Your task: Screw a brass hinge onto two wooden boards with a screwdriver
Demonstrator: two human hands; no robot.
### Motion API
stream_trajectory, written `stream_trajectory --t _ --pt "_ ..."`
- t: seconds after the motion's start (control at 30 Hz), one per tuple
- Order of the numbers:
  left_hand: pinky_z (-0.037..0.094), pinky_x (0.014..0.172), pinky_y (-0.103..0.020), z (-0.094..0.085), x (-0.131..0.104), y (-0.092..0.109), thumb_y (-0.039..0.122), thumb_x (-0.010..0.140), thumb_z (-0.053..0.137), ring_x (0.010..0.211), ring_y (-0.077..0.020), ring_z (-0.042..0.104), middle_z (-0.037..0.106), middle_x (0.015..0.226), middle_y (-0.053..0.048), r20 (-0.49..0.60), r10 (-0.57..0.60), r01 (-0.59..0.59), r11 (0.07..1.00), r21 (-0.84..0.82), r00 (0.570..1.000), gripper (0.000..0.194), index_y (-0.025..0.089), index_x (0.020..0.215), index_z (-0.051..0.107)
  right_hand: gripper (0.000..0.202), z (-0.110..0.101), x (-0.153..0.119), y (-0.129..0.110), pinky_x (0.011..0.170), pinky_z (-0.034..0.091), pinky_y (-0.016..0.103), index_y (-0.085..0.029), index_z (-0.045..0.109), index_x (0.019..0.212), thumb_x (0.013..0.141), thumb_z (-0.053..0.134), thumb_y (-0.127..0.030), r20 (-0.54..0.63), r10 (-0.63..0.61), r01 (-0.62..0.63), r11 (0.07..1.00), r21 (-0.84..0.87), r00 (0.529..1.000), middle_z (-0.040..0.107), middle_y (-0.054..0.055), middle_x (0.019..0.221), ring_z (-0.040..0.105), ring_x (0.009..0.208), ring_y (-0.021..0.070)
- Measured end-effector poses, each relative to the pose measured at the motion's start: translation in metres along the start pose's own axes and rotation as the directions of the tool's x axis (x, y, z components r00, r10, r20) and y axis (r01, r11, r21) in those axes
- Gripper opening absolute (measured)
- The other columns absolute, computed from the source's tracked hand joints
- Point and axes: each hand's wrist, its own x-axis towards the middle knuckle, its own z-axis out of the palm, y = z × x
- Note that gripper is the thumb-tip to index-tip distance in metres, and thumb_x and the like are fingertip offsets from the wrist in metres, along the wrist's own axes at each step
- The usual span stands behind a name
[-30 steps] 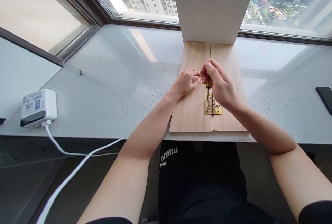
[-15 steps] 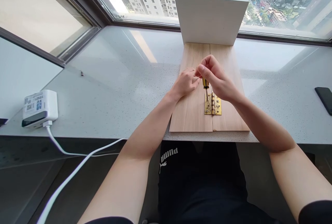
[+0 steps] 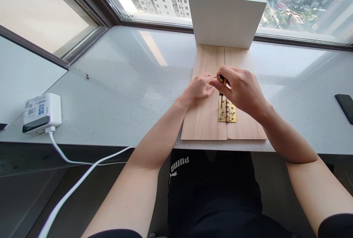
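Observation:
Two light wooden boards [image 3: 204, 124] lie side by side on the counter, with a brass hinge [image 3: 232, 114] across their seam. My right hand [image 3: 242, 89] is closed on the handle of a yellow and black screwdriver [image 3: 221, 90], held nearly upright, its shaft reaching down to the hinge's left leaf. On the left board, just beside the screwdriver, rests my left hand [image 3: 199, 89] with its fingers bent; whether its fingertips pinch anything is too small to tell. Several small screws or holes show on the hinge.
A white box [image 3: 226, 19] stands at the boards' far end, by the window. A white plug-in device [image 3: 42, 113] with a white cable [image 3: 79, 183] sits on the left of the speckled counter [image 3: 116, 94]. At the right edge lies a dark phone [image 3: 345, 107].
My right hand has turned over and lowered around the screwdriver handle, now covering more of it. My left hand has stayed nearly in place. The view has shifted slightly.

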Motion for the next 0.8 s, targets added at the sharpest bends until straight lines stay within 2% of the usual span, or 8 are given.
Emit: stream_trajectory --t 0.17,0.3,0.37,0.47,0.53,0.6,0.67,0.8 --pt "0.062 0.116 -0.047 -0.002 -0.002 0.003 0.009 0.106 0.069 0.122 -0.0315 0.075 0.08 0.12 -0.011 0.044 0.077 -0.076 0.997 -0.028 0.996 0.014 0.02 0.103 0.077 0.018 -0.011 -0.003 -0.002 0.072 0.031 0.039 -0.025 0.05 0.105 0.122 0.051 -0.032 0.07 -0.06 0.063 0.997 -0.04 0.996 0.069 0.007 0.101 0.044 0.077 0.0181" --pt "0.063 0.117 -0.051 -0.002 -0.001 0.0 0.013 0.106 0.068 0.123 -0.0333 0.077 0.083 0.123 -0.014 0.042 0.071 -0.07 0.997 -0.022 0.997 0.015 0.021 0.102 0.08 0.015 -0.015 -0.003 0.0 0.07 0.028 0.039 -0.026 0.045 0.101 0.112 0.053 -0.02 0.046 -0.041 0.046 0.993 -0.113 0.998 0.066 0.004 0.093 0.041 0.074 0.0176" --pt "0.064 0.117 -0.051 -0.002 -0.001 -0.002 0.014 0.106 0.069 0.122 -0.0331 0.078 0.084 0.123 -0.014 0.036 0.056 -0.056 0.998 -0.024 0.998 0.014 0.021 0.103 0.081 0.024 -0.013 -0.002 0.001 0.067 0.023 0.039 -0.028 0.039 0.096 0.114 0.055 -0.023 0.021 -0.004 0.007 0.99 -0.139 1.0 0.059 0.001 0.083 0.034 0.067 0.0162" --pt "0.065 0.116 -0.05 0.0 -0.001 -0.005 0.018 0.108 0.069 0.12 -0.0329 0.079 0.084 0.12 -0.013 0.015 0.031 -0.031 0.999 -0.02 0.999 0.014 0.021 0.108 0.082 0.043 -0.01 -0.001 0.003 0.066 0.017 0.04 -0.028 0.031 0.089 0.122 0.056 -0.039 -0.017 0.031 -0.033 0.989 -0.146 0.999 0.042 -0.003 0.068 0.021 0.061 0.015" --pt "0.065 0.116 -0.051 0.001 -0.001 -0.007 0.02 0.108 0.068 0.121 -0.0337 0.079 0.084 0.122 -0.013 0.012 0.053 -0.052 0.999 -0.015 0.999 0.016 0.02 0.111 0.084 0.047 -0.009 0.0 0.003 0.067 0.015 0.041 -0.028 0.028 0.086 0.123 0.054 -0.04 -0.026 0.031 -0.035 0.987 -0.157 0.999 0.035 -0.004 0.065 0.017 0.06 0.0148" --pt "0.064 0.116 -0.052 0.002 -0.001 -0.009 0.02 0.109 0.067 0.124 -0.0349 0.08 0.084 0.124 -0.015 0.014 0.095 -0.094 0.995 -0.016 0.995 0.018 0.019 0.113 0.085 0.039 -0.01 -0.001 0.003 0.067 0.015 0.041 -0.028 0.031 0.088 0.121 0.051 -0.032 -0.008 0.017 -0.018 0.986 -0.167 1.0 0.034 -0.005 0.065 0.017 0.06 0.0149" --pt "0.064 0.117 -0.052 0.002 0.0 -0.01 0.02 0.109 0.067 0.125 -0.0355 0.08 0.084 0.126 -0.016 0.008 0.117 -0.117 0.993 -0.024 0.993 0.019 0.017 0.114 0.085 0.023 -0.012 -0.001 0.003 0.067 0.016 0.041 -0.028 0.041 0.096 0.118 0.049 -0.026 0.033 -0.008 0.013 0.987 -0.161 0.999 0.037 -0.006 0.067 0.02 0.059 0.0152" --pt "0.063 0.121 -0.052 0.001 0.001 -0.009 0.016 0.109 0.069 0.127 -0.0341 0.08 0.084 0.127 -0.015 0.024 0.087 -0.087 0.996 -0.006 0.996 0.019 0.018 0.114 0.086 0.003 -0.018 -0.003 0.009 0.067 0.025 0.04 -0.026 0.05 0.114 0.117 0.048 -0.025 0.108 -0.051 0.062 0.993 -0.102 0.993 0.048 -0.003 0.076 0.033 0.062 0.0171"
